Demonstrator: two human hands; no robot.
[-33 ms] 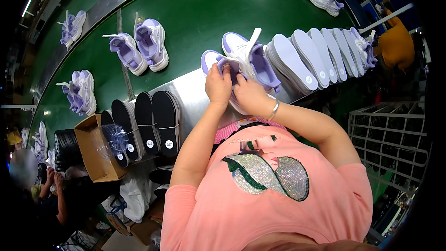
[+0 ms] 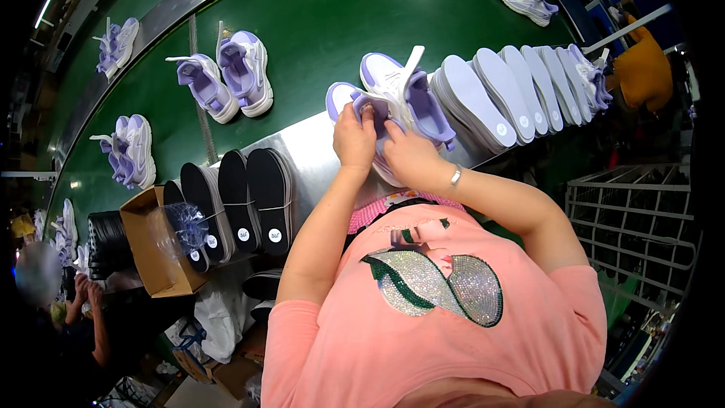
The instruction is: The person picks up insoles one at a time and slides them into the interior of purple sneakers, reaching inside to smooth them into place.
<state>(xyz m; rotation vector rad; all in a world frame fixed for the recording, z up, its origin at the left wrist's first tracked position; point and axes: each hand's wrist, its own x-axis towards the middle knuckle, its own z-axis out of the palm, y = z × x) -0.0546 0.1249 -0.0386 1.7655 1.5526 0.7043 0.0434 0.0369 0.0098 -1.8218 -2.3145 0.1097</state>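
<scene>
A white and lavender sneaker [image 2: 340,98] is under both my hands on the metal ledge, its toe pointing away from me. My left hand [image 2: 354,140] grips the left side of its opening, thumb inside near the tongue. With bent fingers, my right hand [image 2: 411,157] holds the collar on the other side. My hands cover much of this shoe, and its insides are mostly hidden. Right beside it stands a matching sneaker [image 2: 383,70], its pale tongue sticking up.
Grey insoles [image 2: 476,98] are stacked in a row to the right, black insoles [image 2: 268,196] to the left. Beyond them, a green conveyor belt [image 2: 325,15] carries pairs of sneakers [image 2: 245,72]. A cardboard box [image 2: 151,249] holds clear plastic. Another person's hands [image 2: 87,291] show far left.
My right hand has shifted slightly at the collar, and its wrist with the bracelet has turned and moved a little to the right. My left hand stays in place.
</scene>
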